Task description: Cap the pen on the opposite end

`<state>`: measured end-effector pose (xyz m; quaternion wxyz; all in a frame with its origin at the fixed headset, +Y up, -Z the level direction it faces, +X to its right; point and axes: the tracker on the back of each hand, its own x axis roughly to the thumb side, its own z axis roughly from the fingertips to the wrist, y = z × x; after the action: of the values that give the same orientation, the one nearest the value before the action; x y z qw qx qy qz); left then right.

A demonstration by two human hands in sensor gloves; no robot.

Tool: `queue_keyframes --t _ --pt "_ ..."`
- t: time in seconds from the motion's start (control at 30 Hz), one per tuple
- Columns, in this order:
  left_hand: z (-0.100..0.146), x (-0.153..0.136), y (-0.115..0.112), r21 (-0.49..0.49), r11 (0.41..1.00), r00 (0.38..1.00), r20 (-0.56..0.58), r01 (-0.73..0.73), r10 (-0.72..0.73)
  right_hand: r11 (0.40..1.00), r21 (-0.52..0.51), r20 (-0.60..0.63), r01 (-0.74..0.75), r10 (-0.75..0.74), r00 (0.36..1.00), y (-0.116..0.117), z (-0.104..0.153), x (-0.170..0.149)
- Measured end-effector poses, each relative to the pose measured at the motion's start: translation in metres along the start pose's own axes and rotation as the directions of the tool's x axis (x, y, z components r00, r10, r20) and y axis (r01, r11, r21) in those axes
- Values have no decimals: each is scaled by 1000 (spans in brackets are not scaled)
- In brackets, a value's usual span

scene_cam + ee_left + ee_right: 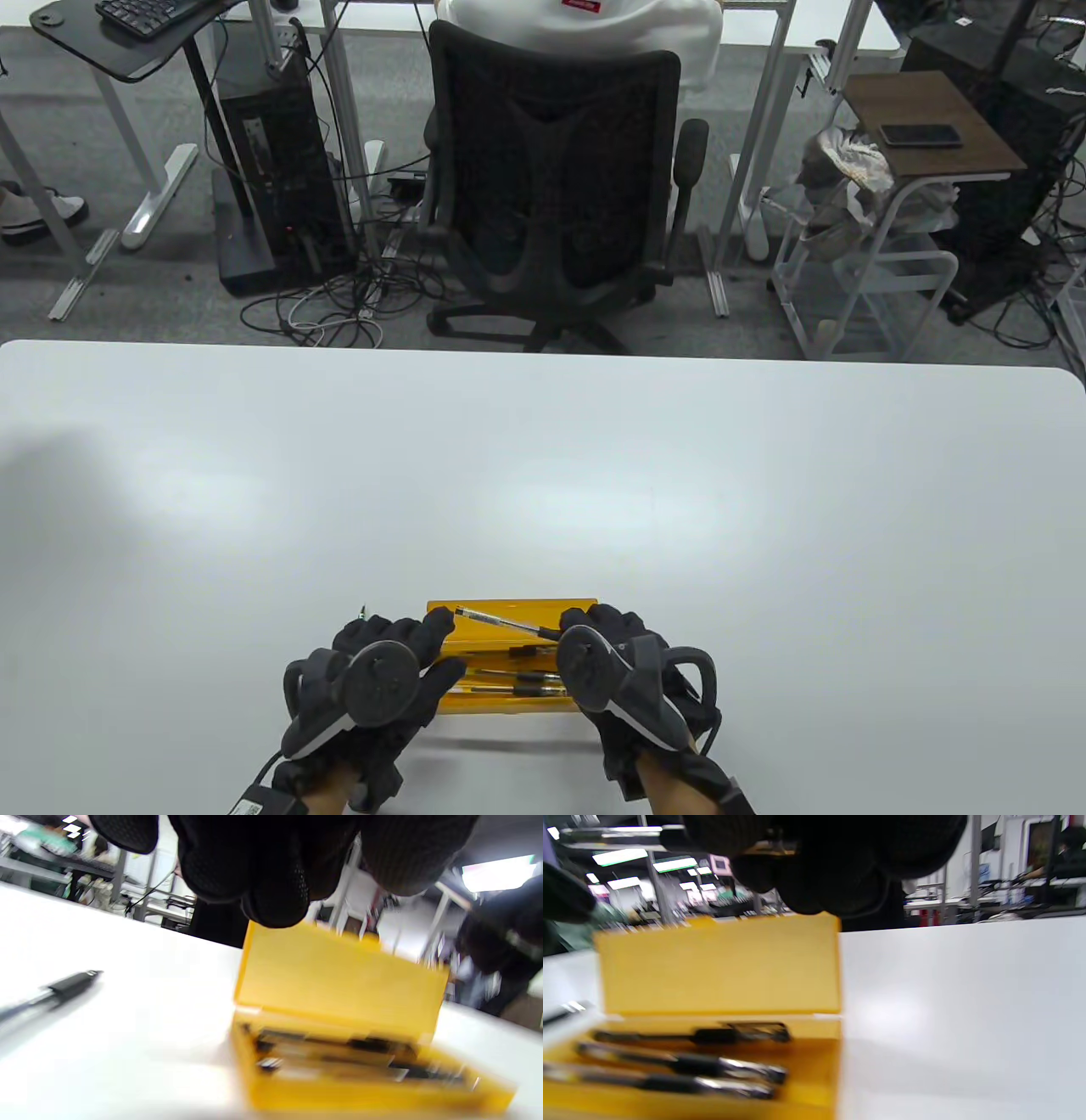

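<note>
My right hand [564, 632] pinches a clear-barrelled pen [501, 622] by its dark end and holds it level over the open yellow pen case [509, 608]. The pen points left toward my left hand [433, 645], whose index fingertip is close to its free end. The held pen also shows at the top left of the right wrist view [606, 832]. The left hand's fingers [275, 899] hang above the case and hold nothing I can see. I cannot tell where the held pen's cap is. Three more pens [691, 1065] lie in the case.
Another pen [55, 991] lies on the white table [543, 475] left of the case, mostly hidden under my left hand in the table view. The case lid [721, 963] stands upright at the back. An office chair [556, 187] stands beyond the table's far edge.
</note>
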<state>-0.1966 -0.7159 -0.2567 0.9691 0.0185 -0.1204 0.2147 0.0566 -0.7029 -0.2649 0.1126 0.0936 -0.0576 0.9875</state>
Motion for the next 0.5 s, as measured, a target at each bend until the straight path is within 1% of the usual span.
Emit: queue_keyframes --t 0.03,0.07,0.1,0.13,0.17,0.2,0.23,0.27,0.3,0.33,0.37,0.4,0.43,0.47,0.5 --pt "3 -5 1 4 985 985 -27 -171 171 996 -2 25 94 -94 995 0 1 3" --pt "5 -8 -1 13 955 954 -38 -297 297 987 30 37 156 -157 987 1 2 6" --pt "7 -9 -4 0 894 893 -43 -448 448 969 81 53 232 -237 970 4 3 11" --pt "9 -9 -5 -20 842 842 -37 -538 538 955 108 79 277 -286 955 7 3 16" --pt "9 -8 -5 -20 824 824 -29 -566 565 950 113 95 291 -302 949 8 3 19" --pt "10 -6 -4 -18 807 807 0 -590 590 944 142 98 299 -314 944 10 1 22" --pt "10 -6 -1 1 796 796 18 -605 605 924 172 83 342 -360 929 11 0 23" --pt "11 -6 0 19 765 765 17 -644 644 885 208 57 417 -436 898 13 -1 23" --pt "12 -4 -1 13 716 716 21 -698 698 836 243 26 492 -513 858 14 -2 22" --pt "13 -3 -2 -2 635 635 5 -773 773 764 289 -29 577 -596 803 16 -3 20" --pt "13 -3 -3 -11 580 580 -2 -815 815 732 299 -62 612 -625 778 16 -3 19" --pt "13 -2 -3 -29 490 490 -10 -872 872 679 302 -105 669 -674 731 17 -4 15" --pt "12 -1 -2 -43 451 452 -6 -891 892 649 290 -136 703 -699 702 18 -4 12" --pt "13 -1 -2 -35 450 451 -8 -892 893 635 285 -152 718 -710 688 18 -4 10" --pt "13 -1 -1 -9 496 496 6 -868 868 634 280 -160 721 -709 686 17 -4 7"
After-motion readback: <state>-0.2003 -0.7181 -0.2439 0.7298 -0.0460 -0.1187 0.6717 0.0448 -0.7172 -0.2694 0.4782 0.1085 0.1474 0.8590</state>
